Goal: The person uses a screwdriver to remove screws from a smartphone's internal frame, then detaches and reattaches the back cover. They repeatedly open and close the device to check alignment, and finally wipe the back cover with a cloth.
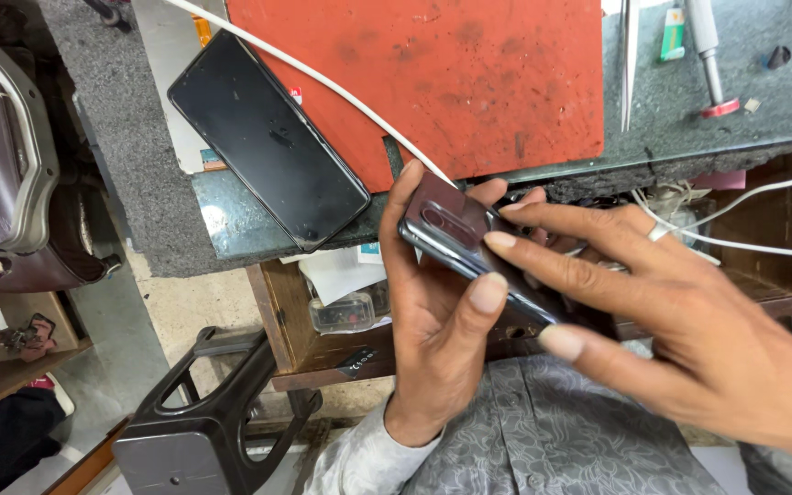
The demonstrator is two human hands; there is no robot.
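Phone (469, 252) gripped back-up in my left hand (433, 339), below the bench edge (598, 165).
My right hand (680, 312), fingers spread, holds nothing, only touching it; slip risk: one-handed grip over open floor.

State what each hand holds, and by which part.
Left hand grips a dark smartphone by its long edges; right hand rests fingers on its back.

Two phones are in view: a dark grey phone (469, 252) held between two hands, the left hand (437, 339) and the right hand (689, 321), and a black phone (268, 137) lying far left on the bench. One red mat (469, 82), one dark stool (203, 422) near left, one screwdriver (709, 55) far right, and what look like two white cables (323, 81), though the tangle at right is hard to count.
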